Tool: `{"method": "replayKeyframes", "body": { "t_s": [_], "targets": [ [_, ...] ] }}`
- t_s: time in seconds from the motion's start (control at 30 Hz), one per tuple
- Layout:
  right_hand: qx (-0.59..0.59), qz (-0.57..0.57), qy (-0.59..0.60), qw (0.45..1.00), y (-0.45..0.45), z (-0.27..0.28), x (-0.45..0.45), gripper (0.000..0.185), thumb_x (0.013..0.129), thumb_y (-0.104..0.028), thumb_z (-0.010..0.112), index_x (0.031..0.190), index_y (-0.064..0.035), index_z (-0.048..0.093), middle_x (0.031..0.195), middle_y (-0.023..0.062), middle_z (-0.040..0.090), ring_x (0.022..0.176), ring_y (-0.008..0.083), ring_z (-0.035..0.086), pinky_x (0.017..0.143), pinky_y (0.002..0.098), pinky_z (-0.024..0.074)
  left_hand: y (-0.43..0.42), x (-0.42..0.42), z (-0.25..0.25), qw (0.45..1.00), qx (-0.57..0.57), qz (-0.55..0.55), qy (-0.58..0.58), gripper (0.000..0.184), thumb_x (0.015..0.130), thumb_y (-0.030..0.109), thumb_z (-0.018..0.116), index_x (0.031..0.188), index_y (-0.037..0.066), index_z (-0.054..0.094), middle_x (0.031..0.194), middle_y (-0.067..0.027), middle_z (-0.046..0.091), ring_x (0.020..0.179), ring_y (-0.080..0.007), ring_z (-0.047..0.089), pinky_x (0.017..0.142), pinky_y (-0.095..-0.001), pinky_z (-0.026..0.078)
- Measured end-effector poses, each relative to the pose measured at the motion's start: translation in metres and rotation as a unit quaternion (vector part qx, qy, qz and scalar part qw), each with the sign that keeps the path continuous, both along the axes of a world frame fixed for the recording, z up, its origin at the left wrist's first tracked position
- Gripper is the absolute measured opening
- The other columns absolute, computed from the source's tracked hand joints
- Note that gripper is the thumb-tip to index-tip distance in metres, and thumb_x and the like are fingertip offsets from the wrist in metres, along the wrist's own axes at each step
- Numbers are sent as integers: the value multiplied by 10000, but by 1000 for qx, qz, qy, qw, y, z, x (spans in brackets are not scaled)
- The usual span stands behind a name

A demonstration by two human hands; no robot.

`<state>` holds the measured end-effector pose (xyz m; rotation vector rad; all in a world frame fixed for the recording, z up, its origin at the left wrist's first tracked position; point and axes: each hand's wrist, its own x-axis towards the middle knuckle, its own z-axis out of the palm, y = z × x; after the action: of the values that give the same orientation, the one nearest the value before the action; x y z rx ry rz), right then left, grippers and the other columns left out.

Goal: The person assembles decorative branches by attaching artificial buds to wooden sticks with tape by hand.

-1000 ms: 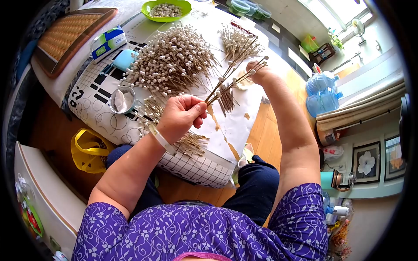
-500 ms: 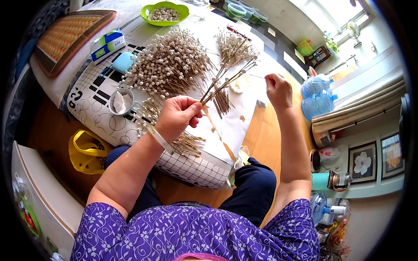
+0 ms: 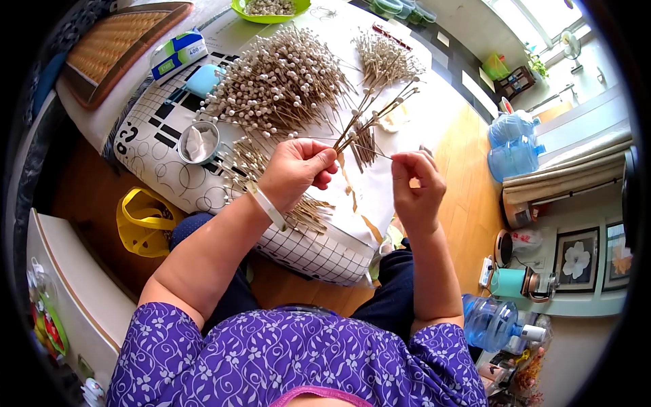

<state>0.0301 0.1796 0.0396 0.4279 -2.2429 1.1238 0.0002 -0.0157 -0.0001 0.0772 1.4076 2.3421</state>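
Note:
My left hand [image 3: 298, 173] is closed round a small bunch of thin brown stems [image 3: 366, 119] with pale round bead-like tips, which point up and to the right. To the right of it, my right hand [image 3: 417, 186] pinches the end of a thin thread or wire [image 3: 376, 152]; I cannot tell which. That strand runs toward the bunch. Beyond my left hand lies a large heap of white-tipped stems [image 3: 278, 81]. A smaller bundle of tipped stems [image 3: 386, 57] rests behind, and loose stems [image 3: 308, 214] lie under my left wrist.
A green bowl of pale beads [image 3: 271, 15] stands at the back. On the left are a small metal tin [image 3: 199, 142] with white material inside, a light-blue case [image 3: 205, 80] and a tissue pack [image 3: 179, 55]. A yellow bag [image 3: 146, 224] sits below the table edge.
My right hand has come down and toward my left hand, bringing the strand closer to the bunch. My left hand still grips the stems. The whole view has shifted slightly.

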Motion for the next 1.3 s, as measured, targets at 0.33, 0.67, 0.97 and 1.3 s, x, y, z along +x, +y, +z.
{"method": "replayKeyframes", "body": {
  "t_s": [0.33, 0.67, 0.97, 1.3],
  "targets": [
    [42, 1, -12, 999, -14, -3, 3, 70, 724, 55, 581, 747, -11, 580, 639, 75, 540, 494, 143, 518, 454, 225, 431, 1, -1, -1, 1000, 17, -4, -13, 131, 847, 166, 584, 821, 37, 593, 688, -28, 595, 513, -55, 528, 476, -185, 457],
    [54, -9, -32, 998, -20, 0, 6, 74, 709, 44, 586, 734, -25, 572, 619, 76, 530, 484, 174, 513, 436, 257, 408, 3, -1, -1, 999, 36, -2, -32, 148, 845, 176, 586, 834, 28, 589, 701, -33, 597, 533, -60, 536, 482, -187, 460],
    [83, -23, -4, 996, -15, -1, 2, 91, 687, 48, 583, 722, -33, 560, 613, 86, 532, 497, 220, 515, 452, 296, 407, 4, -1, -3, 999, 34, -4, -34, 161, 839, 184, 593, 845, 24, 587, 707, -36, 599, 538, -61, 541, 486, -192, 470],
    [111, -3, -4, 994, -14, -6, 3, 79, 688, 21, 582, 712, -47, 551, 623, 88, 534, 553, 257, 536, 506, 327, 423, 5, -1, -3, 999, 28, 4, -37, 166, 838, 187, 595, 856, 22, 581, 717, -43, 603, 538, -63, 540, 495, -198, 475]
  ]
}}
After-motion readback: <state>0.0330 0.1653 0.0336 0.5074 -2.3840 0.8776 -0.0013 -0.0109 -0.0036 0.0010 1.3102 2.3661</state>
